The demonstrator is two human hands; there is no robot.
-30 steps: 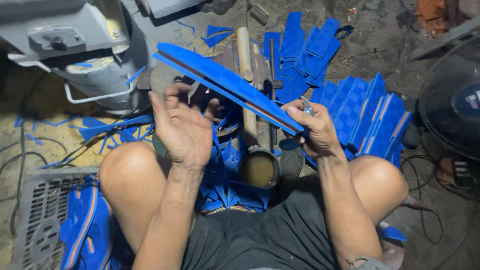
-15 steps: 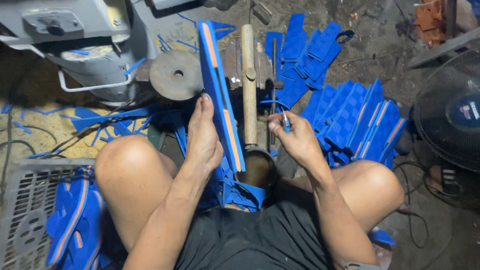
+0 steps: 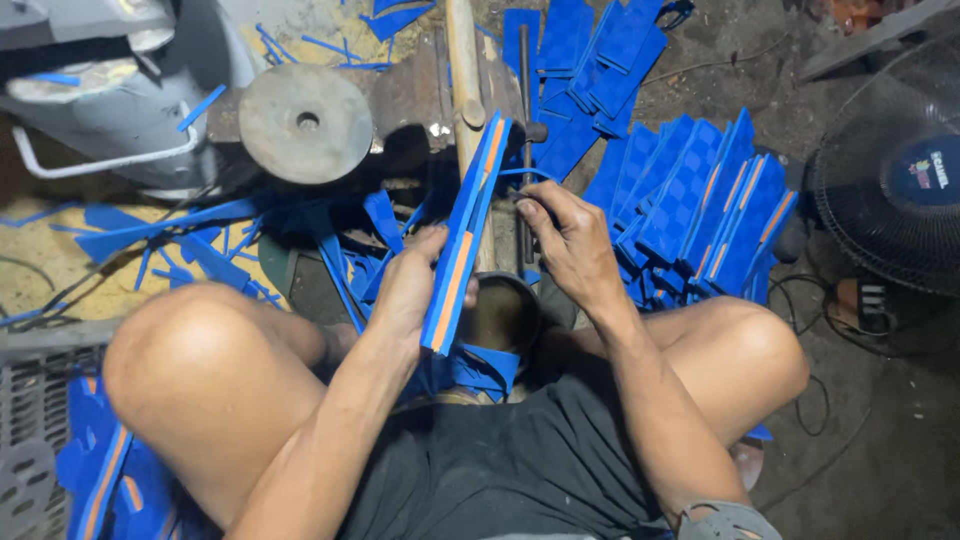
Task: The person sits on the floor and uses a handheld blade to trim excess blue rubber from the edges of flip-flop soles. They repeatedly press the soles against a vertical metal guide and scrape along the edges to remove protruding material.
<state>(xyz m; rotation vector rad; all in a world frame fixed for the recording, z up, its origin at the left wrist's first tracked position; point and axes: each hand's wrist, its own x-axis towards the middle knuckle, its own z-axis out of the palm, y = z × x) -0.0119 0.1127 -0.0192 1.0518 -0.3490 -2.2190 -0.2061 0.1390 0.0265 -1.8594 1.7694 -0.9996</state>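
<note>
My left hand (image 3: 412, 283) grips a long blue rubber sole piece with an orange stripe (image 3: 463, 236), held on edge and pointing away from me. My right hand (image 3: 566, 238) is closed on a thin dark blade tool (image 3: 524, 140) right beside the piece's upper half, where a thin blue trimmed strip (image 3: 525, 174) curls off. A wooden handle (image 3: 463, 70) lies on the block just behind. A round dark tin (image 3: 505, 312) sits between my knees under the piece.
Stacked blue sole pieces (image 3: 700, 210) lie at right, more at the top (image 3: 590, 50). Blue offcuts (image 3: 200, 250) litter the floor at left. A round metal disc (image 3: 305, 122), a grey machine (image 3: 100, 90), a plastic crate (image 3: 40, 440) and a floor fan (image 3: 900, 180) surround me.
The blue piece swung from lying across in front of me to standing on edge, pointing away. My right hand came in against its right side with the blade.
</note>
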